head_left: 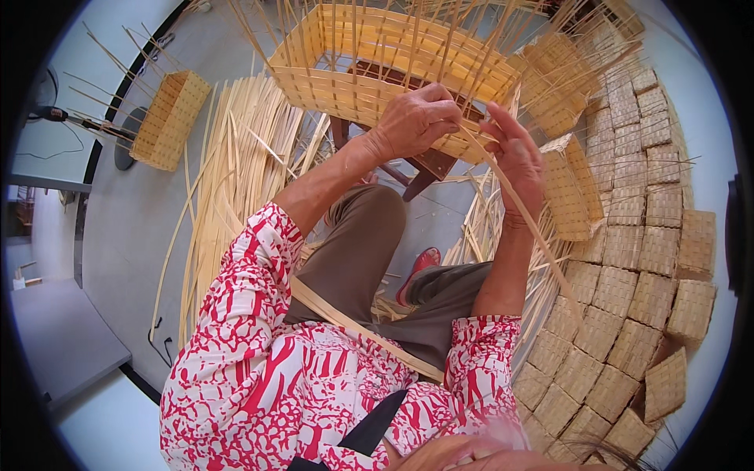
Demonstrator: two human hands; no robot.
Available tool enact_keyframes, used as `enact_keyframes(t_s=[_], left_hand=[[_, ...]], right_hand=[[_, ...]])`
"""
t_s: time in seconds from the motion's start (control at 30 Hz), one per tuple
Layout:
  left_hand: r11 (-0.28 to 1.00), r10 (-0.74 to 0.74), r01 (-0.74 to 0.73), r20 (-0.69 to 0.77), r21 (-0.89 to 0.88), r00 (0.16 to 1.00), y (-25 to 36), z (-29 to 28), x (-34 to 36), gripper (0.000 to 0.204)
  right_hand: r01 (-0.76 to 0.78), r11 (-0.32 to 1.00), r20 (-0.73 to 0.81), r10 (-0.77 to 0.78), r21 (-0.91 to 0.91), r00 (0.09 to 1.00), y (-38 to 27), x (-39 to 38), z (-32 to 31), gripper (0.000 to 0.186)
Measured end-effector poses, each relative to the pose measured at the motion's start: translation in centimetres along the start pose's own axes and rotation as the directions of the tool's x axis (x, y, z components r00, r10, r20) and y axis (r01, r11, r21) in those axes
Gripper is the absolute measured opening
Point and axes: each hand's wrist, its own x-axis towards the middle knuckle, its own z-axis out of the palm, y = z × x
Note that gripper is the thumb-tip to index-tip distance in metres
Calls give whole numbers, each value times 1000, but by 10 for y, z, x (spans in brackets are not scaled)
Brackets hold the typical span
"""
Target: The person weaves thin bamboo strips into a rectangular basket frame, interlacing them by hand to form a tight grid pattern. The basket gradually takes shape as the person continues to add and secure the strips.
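Note:
My left hand (416,122) pinches a long pale split strip (550,263) at the near side of a half-woven yellow basket (338,90), whose upright stakes stick out at the top. The strip runs from that pinch down past my right hand (514,161) toward the lower right. My right hand is raised beside the basket's right end, its fingers loosely bent and apart, next to the strip. The basket rests on a low dark wooden stool (424,177). More strips (349,322) lie across my lap, partly behind my left arm.
Bundles of loose strips (228,157) lie left of my legs. Another staked basket (169,122) is at the left, near a fan stand (126,153). More unfinished baskets (569,188) and many small woven boxes (636,251) crowd the right. A grey panel (63,322) stands lower left.

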Motion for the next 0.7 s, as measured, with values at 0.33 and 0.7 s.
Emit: enact_keyframes(t_s=[0.33,0.7], left_hand=[[999,-15,17,53,-38,998,-2,-1,1,10],[999,-23,24,39,-23,999,-7,5,-1,12]], right_hand=[[94,939,225,-18,-332,974,4,14,14,59],[166,722,-321,-485,-671,814,-3,-15,8,27]])
